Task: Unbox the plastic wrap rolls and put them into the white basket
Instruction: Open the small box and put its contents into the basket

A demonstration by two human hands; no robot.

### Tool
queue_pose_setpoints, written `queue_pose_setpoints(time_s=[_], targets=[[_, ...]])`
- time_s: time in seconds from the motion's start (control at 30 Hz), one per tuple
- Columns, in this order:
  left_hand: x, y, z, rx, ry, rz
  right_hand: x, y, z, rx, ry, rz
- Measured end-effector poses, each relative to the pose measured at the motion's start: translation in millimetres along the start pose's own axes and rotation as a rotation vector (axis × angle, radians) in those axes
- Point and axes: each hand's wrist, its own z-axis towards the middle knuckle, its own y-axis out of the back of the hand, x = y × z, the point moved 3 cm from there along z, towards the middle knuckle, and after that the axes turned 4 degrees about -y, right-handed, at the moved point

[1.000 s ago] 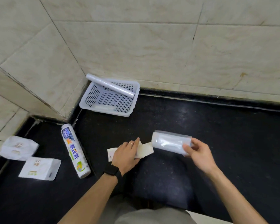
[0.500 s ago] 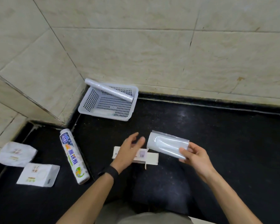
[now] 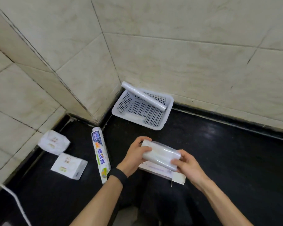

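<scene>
Over the black desk, left hand and right hand each clasp an end of the plastic wrap roll, above its emptied box. Carry it level, then lower it lengthwise into the white basket.

Black surface carries a white basket beyond the hands, printed roll, two packets and an opened box beneath them.
</scene>
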Motion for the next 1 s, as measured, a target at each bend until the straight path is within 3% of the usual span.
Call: queue_pose_setpoints(time_s=[0.2,0.37,0.43,0.57,0.7,0.83,0.9,1.0], targets=[[-5,47,40,-0.072,-0.015,0.086,34,-25,46,0.062,0.097,-0.433],[-37,71,79,0.012,-0.107,0.223,80,-48,91,0.183,0.076,-0.794],[-53,80,96,0.047,-0.163,0.274,98,-56,110,0.244,-0.008,-0.774],[-85,91,128,0.139,-0.223,0.307,126,-67,147,0.288,-0.24,-0.35],[-105,94,153,0.201,-0.279,0.313,121,-68,177,0.491,-0.455,0.04],[-107,95,169,0.211,-0.313,0.298,121,-73,181,0.645,-0.505,0.216],[-103,95,176,0.197,-0.328,0.301,125,-77,186,0.553,-0.428,0.131],[-96,96,186,0.159,-0.327,0.311,137,-83,196,0.304,-0.132,-0.442]])
